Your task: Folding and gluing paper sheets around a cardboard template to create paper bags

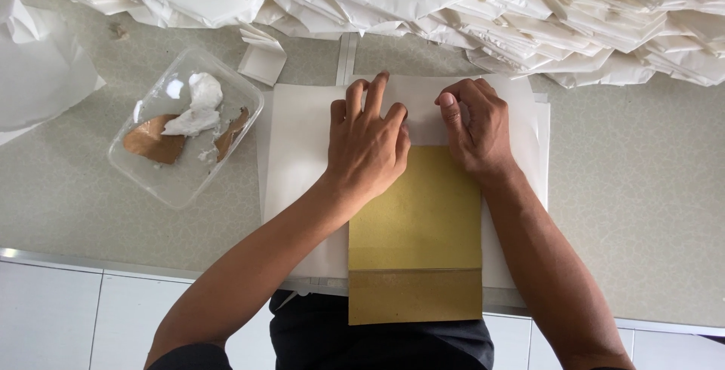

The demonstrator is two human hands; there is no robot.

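Tub (168,181) of white paste, left hand (368,146) pressing paper (302,143), right hand (476,124) beside

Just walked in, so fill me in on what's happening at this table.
A person is pressing both hands onto white paper sheets at the top edge of a yellow-brown card. The left hand lies flat, fingers spread; the right hand is curled, thumb pressing down. A clear plastic tray with white paste and a brown scrap sits to the left. Folded white paper pieces are heaped along the far side.

Pale speckled worktop (642,189), white cabinet fronts (75,317) below, soft even light
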